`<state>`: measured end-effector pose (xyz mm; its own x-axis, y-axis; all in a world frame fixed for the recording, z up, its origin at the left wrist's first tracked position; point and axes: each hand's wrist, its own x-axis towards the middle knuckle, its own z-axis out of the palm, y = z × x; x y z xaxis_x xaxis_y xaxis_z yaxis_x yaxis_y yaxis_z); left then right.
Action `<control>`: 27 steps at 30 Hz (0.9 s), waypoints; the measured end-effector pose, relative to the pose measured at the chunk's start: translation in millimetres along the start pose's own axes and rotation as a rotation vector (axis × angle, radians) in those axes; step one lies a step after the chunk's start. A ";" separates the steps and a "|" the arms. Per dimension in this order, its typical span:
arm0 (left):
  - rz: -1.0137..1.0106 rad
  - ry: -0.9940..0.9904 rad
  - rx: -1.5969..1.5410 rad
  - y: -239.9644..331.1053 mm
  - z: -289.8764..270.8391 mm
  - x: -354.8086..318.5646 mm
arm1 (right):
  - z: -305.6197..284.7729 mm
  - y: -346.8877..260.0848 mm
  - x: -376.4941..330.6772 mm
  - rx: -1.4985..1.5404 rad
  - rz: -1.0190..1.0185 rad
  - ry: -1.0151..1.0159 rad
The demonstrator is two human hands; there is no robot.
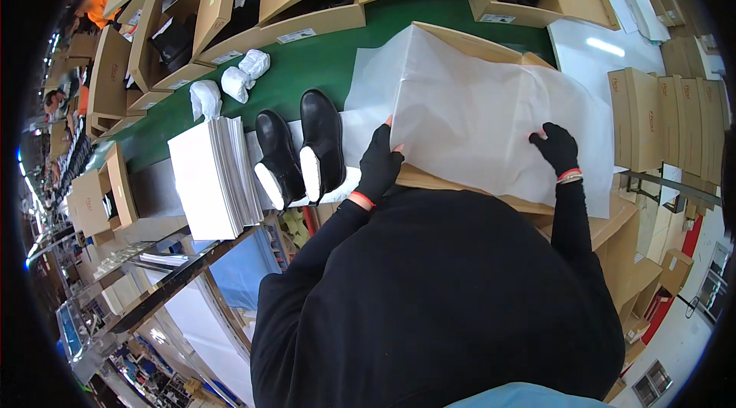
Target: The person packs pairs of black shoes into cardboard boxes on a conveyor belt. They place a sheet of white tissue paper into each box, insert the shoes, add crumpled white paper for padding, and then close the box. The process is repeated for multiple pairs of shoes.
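Note:
A large sheet of white tissue paper [468,124] is draped over an open cardboard shoe box [460,41] and spills past its sides. My left hand [378,162], in a black glove with bare fingertips, closes on the paper along the box's left edge, thumb on the inner side. My right hand [558,149], gloved alike, has its fingers curled against the paper on the right; they seem to pinch it. Left of the box stand two black ankle boots [320,132] [277,147], side by side, with white paper at their openings. The box's inside is hidden under the sheet.
A thick stack of white paper sheets [211,178] lies left of the boots. Crumpled white paper wads [238,82] rest on the green belt [307,63]. Open shoe boxes with boots [506,1] line the far side. Closed cartons [644,120] stand at the right.

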<state>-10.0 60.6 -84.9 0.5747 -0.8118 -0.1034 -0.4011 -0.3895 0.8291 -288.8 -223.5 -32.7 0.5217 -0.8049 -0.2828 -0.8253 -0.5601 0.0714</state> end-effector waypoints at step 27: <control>-0.282 0.802 -0.021 -122.0 -136.9 -125.0 | 72.3 -167.2 44.2 -0.099 -0.382 -0.179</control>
<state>64.7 269.1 -97.8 0.9860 -0.1283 0.1066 -0.1582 -0.5167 0.8414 -143.3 -151.2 -126.4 0.7331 -0.4939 -0.4676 -0.5505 -0.8346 0.0185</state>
